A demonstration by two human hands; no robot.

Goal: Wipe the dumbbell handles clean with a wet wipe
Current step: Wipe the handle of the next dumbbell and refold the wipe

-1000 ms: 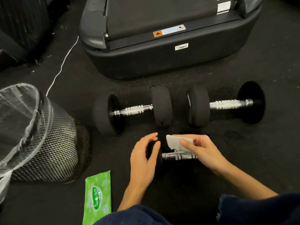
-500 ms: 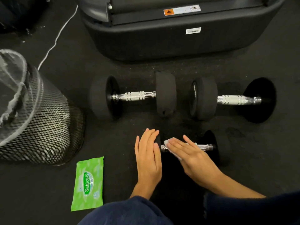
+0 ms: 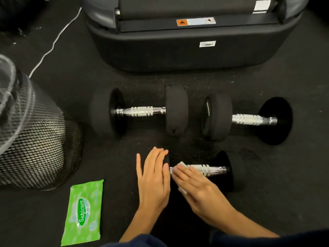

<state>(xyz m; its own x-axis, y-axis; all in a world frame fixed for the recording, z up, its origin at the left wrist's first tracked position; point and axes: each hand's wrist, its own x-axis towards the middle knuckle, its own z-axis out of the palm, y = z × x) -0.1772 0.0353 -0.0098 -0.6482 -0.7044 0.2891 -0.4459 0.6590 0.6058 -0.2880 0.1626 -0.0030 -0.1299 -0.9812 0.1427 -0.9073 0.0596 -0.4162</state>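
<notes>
Three black dumbbells with chrome handles lie on the dark floor. The small near dumbbell (image 3: 213, 169) lies under my hands. My left hand (image 3: 154, 177) rests flat on its left weight, fingers together, and hides that weight. My right hand (image 3: 194, 184) presses a white wet wipe (image 3: 182, 164) onto the left part of its handle; the right part of the handle shows bare. Behind it lie a larger dumbbell at the left (image 3: 140, 110) and another at the right (image 3: 252, 119).
A green wet wipe pack (image 3: 82, 211) lies flat at the lower left. A black mesh bin (image 3: 35, 148) with a clear liner stands at the left. A large black machine base (image 3: 187, 47) fills the back, and a white cable (image 3: 53, 43) runs past it.
My right hand came down from holding the wipe above the handle, laid it on the handle and slid it left toward my left hand. My left hand flattened on the weight.
</notes>
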